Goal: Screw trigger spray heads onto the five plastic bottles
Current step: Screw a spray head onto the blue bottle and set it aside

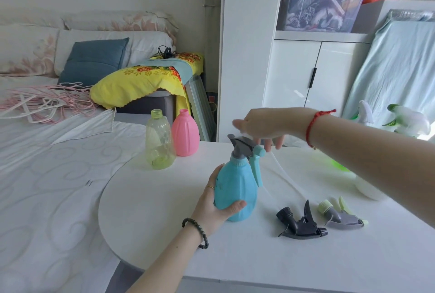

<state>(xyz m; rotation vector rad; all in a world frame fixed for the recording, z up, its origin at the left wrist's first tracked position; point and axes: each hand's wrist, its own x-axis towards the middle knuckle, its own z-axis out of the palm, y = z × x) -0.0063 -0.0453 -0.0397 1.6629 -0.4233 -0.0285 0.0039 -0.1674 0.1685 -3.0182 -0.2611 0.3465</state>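
Blue plastic fills your left hand [215,206]: fingers and thumb wrap the lower body of the blue bottle [237,186], which stands upright on the white table [211,250] with a grey trigger head [243,144] on its neck. Your right hand [261,123] hovers just above and behind that head, fingers stretched loose, holding nothing; whether they touch it is unclear. Your right forearm partly hides a white bottle [369,190]. Beside the blue bottle lie a black spray head [301,223] and a grey-green spray head [341,216]. Behind it stand a clear yellow-green bottle [160,142] and a pink bottle [185,132], necks open.
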